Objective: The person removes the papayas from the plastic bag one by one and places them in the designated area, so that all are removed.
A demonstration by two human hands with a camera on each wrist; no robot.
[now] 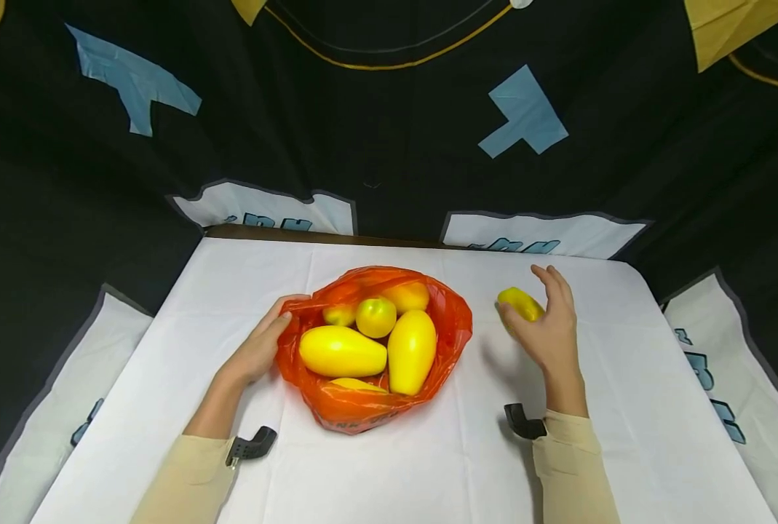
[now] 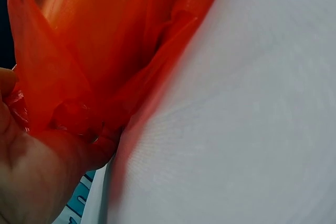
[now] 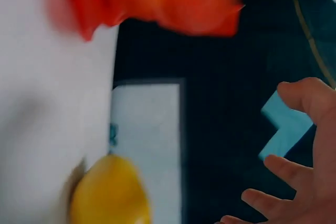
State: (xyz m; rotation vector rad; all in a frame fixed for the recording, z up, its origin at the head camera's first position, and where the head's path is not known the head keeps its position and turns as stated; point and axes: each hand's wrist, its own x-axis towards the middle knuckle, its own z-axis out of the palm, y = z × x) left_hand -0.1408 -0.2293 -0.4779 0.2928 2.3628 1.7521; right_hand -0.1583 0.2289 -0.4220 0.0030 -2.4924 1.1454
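Observation:
A red plastic bag (image 1: pixel 452 320) stands with its mouth wide on the white table, holding several yellow fruits. Among them are a long smooth fruit (image 1: pixel 343 351), another long one (image 1: pixel 412 353) and a round yellow-green fruit (image 1: pixel 375 317). My left hand (image 1: pixel 257 349) pinches the bag's left rim between thumb and fingers; in the left wrist view the red film (image 2: pixel 105 40) covers part of the fingers. To the right of the bag, a single yellow fruit (image 1: pixel 520 302) lies on the table. My right hand (image 1: pixel 549 327) is beside it, fingers spread; the right wrist view shows the fruit (image 3: pixel 111 192) apart from the fingers.
The white table (image 1: pixel 362 473) ends at a dark back edge (image 1: pixel 323 236). Behind it hangs a black cloth (image 1: pixel 395 145) with blue patches. Black wrist straps (image 1: pixel 254 444) stick out at both sleeves.

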